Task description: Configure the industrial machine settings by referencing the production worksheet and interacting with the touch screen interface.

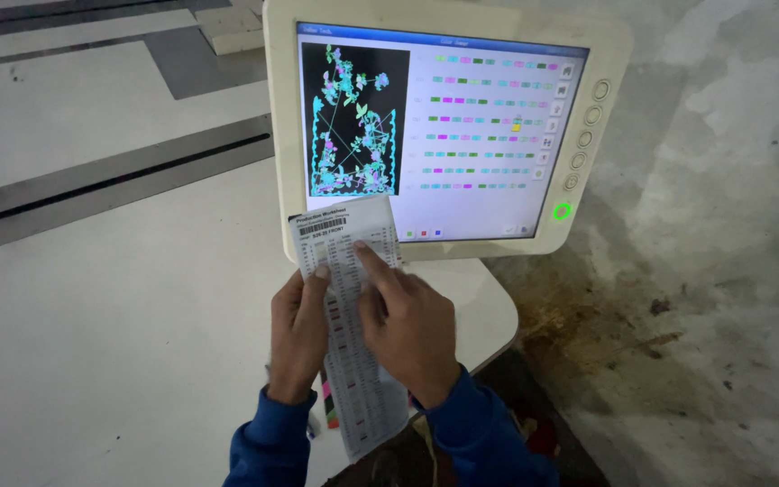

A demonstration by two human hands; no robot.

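My left hand point(297, 332) grips a long white printed sheet point(361, 397) by its left edge, holding it up in front of me. The sheet carries a barcode at the top and rows of small coloured marks. My right hand point(407, 325) lies over the sheet, its index finger pointing at a row near the top. Just behind the sheet stands a cream touchscreen panel point(448, 135), lit, showing a floral pattern on black at the left and rows of coloured bars at the right.
The panel has round buttons point(585, 139) down its right side and a glowing green one point(562, 212) at the bottom. A large white table point(110, 316) with dark grooves spreads to the left. Stained concrete floor point(705, 298) lies to the right.
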